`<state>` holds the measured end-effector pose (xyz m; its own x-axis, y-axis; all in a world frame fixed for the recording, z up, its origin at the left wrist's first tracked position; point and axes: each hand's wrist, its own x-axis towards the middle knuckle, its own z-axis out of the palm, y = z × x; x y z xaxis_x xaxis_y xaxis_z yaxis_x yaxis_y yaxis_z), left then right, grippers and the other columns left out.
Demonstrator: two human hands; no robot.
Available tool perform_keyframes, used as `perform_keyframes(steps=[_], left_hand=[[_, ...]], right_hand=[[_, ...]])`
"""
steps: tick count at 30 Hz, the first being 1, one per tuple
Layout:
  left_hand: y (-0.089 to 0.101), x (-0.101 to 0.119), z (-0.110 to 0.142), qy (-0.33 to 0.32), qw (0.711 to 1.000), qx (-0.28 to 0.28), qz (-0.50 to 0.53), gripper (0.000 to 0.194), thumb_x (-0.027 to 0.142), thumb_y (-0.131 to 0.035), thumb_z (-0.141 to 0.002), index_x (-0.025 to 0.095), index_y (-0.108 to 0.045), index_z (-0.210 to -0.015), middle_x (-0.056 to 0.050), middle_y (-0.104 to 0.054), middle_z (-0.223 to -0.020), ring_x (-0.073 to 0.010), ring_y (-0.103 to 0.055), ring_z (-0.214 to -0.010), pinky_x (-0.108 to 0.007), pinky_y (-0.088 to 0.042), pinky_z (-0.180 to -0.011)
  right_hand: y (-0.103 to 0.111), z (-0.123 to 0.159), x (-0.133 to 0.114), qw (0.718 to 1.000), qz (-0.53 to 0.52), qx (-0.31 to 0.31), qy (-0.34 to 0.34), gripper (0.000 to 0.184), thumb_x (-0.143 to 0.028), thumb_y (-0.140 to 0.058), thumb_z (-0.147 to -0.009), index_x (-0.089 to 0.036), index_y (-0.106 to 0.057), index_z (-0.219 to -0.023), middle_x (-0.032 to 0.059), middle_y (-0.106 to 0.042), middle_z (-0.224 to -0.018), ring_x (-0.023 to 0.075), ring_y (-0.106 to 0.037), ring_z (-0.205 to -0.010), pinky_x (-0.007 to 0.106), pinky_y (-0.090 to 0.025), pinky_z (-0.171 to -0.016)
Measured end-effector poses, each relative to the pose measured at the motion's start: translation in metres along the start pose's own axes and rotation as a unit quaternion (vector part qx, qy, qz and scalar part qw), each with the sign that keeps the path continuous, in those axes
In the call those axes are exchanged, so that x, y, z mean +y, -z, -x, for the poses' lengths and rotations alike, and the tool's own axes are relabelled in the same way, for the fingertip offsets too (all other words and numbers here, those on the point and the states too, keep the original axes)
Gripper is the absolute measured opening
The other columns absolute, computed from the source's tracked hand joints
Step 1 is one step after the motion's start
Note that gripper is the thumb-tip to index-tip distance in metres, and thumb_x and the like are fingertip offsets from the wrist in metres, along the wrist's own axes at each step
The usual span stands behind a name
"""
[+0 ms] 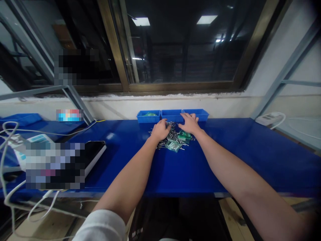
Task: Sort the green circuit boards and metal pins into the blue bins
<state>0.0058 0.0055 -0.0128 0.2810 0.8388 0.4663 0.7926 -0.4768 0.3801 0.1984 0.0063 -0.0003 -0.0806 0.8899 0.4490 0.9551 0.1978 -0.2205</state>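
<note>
Careless sweeping risked scattering metal pins [172, 135] near your open right hand [190, 124], two o'clock, and left hand [161, 130], ten o'clock, grip unclear.

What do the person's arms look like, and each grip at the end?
The left grip and right grip are bare hands without gloves. The left arm has a whitish sleeve higher up; no sleeve shows on the right arm. I see no watch or bracelet.

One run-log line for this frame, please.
pile: thin metal pieces, small packets; left hand: at left side; right hand: open, at far right; contact: unclear; behind: three blue bins
</note>
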Motion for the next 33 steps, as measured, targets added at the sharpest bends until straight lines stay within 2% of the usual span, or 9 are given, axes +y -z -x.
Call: perform_keyframes(steps=[5, 10, 13, 16, 19, 22, 27, 30, 33], left_hand=[[0.0, 0.002, 0.0, 0.002, 1.0, -0.015, -0.009, 0.046, 0.037, -0.047, -0.085, 0.014, -0.045, -0.124, -0.011, -0.061, -0.115, -0.0231, -0.056, -0.106, -0.035, -0.042, -0.092], [0.0, 0.001, 0.0, -0.001, 1.0, -0.02, -0.016, 0.046, 0.039, -0.047, -0.084, 0.014, -0.047, -0.123, -0.011, -0.061, -0.114, -0.0236, -0.057, -0.105, -0.035, -0.043, -0.092], [0.0, 0.0, 0.0, -0.008, 0.999, -0.025, -0.022, 0.044, 0.04, -0.047, -0.084, 0.015, -0.049, -0.12, -0.01, -0.061, -0.114, -0.0228, -0.057, -0.104, -0.034, -0.043, -0.09], [0.001, 0.001, 0.001, -0.014, 0.999, -0.034, -0.034, 0.041, 0.04, -0.046, -0.085, 0.016, -0.051, -0.118, -0.01, -0.06, -0.114, -0.0221, -0.057, -0.104, -0.033, -0.043, -0.09], [0.002, 0.002, 0.001, -0.018, 0.997, -0.05, -0.053, 0.041, 0.042, -0.044, -0.085, 0.017, -0.054, -0.116, -0.01, -0.06, -0.115, -0.0227, -0.056, -0.107, -0.033, -0.042, -0.092], [0.002, 0.002, 0.002, -0.019, 0.995, -0.071, -0.072, 0.042, 0.044, -0.043, -0.086, 0.019, -0.055, -0.116, -0.01, -0.059, -0.12, -0.0237, -0.052, -0.113, -0.034, -0.04, -0.095], [0.0, 0.002, 0.002, -0.024, 0.993, -0.082, -0.075, 0.041, 0.044, -0.042, -0.087, 0.02, -0.057, -0.116, -0.009, -0.058, -0.123, -0.024, -0.05, -0.117, -0.036, -0.038, -0.097], [0.0, 0.002, 0.002, -0.014, 0.993, -0.088, -0.076, 0.042, 0.045, -0.042, -0.086, 0.02, -0.057, -0.116, -0.009, -0.057, -0.125, -0.0242, -0.048, -0.118, -0.036, -0.037, -0.097], [0.001, 0.003, 0.002, -0.012, 0.993, -0.09, -0.075, 0.043, 0.046, -0.041, -0.086, 0.02, -0.057, -0.116, -0.009, -0.057, -0.124, -0.0242, -0.049, -0.117, -0.036, -0.038, -0.096]], right_hand=[[-0.006, -0.003, 0.001, 0.997, 0.04, -0.061, -0.014, 0.081, -0.05, -0.056, -0.07, -0.024, -0.028, -0.141, 0.007, -0.023, -0.149, 0.0382, -0.031, -0.118, 0.051, -0.031, -0.089], [-0.009, -0.001, 0.002, 0.998, 0.022, -0.061, -0.022, 0.081, -0.05, -0.057, -0.07, -0.025, -0.028, -0.141, 0.0058, -0.017, -0.151, 0.0393, -0.03, -0.119, 0.053, -0.032, -0.091], [-0.007, 0.001, 0.003, 1.0, 0.0, -0.018, -0.023, 0.073, -0.046, -0.056, -0.072, -0.023, -0.034, -0.138, 0.0071, -0.025, -0.149, 0.0372, -0.031, -0.12, 0.053, -0.033, -0.092], [-0.003, 0.003, 0.006, 0.999, -0.023, 0.027, -0.023, 0.051, -0.037, -0.051, -0.076, -0.019, -0.053, -0.123, 0.0096, -0.051, -0.13, 0.0306, -0.041, -0.114, 0.045, -0.036, -0.093], [-0.001, 0.003, 0.009, 0.999, -0.041, -0.002, -0.025, 0.032, -0.027, -0.048, -0.077, -0.018, -0.064, -0.103, 0.0089, -0.064, -0.104, 0.0233, -0.052, -0.101, 0.034, -0.04, -0.09], [-0.003, 0.003, 0.011, 0.997, -0.041, -0.048, -0.032, 0.032, -0.026, -0.049, -0.077, -0.018, -0.065, -0.103, 0.0087, -0.066, -0.104, 0.0213, -0.056, -0.099, 0.031, -0.04, -0.089], [-0.006, 0.005, 0.008, 0.996, -0.013, -0.086, -0.03, 0.039, -0.032, -0.047, -0.08, -0.024, -0.061, -0.115, 0.0084, -0.062, -0.117, 0.0285, -0.05, -0.113, 0.041, -0.039, -0.093], [-0.001, 0.006, 0.008, 0.994, -0.024, -0.086, -0.062, 0.035, -0.023, -0.047, -0.076, -0.023, -0.066, -0.106, 0.0076, -0.064, -0.113, 0.0271, -0.054, -0.109, 0.039, -0.04, -0.092], [0.007, 0.006, 0.014, 0.988, -0.044, -0.077, -0.123, 0.034, -0.017, -0.05, -0.071, -0.021, -0.068, -0.099, 0.0088, -0.067, -0.106, 0.025, -0.058, -0.104, 0.033, -0.044, -0.087]])
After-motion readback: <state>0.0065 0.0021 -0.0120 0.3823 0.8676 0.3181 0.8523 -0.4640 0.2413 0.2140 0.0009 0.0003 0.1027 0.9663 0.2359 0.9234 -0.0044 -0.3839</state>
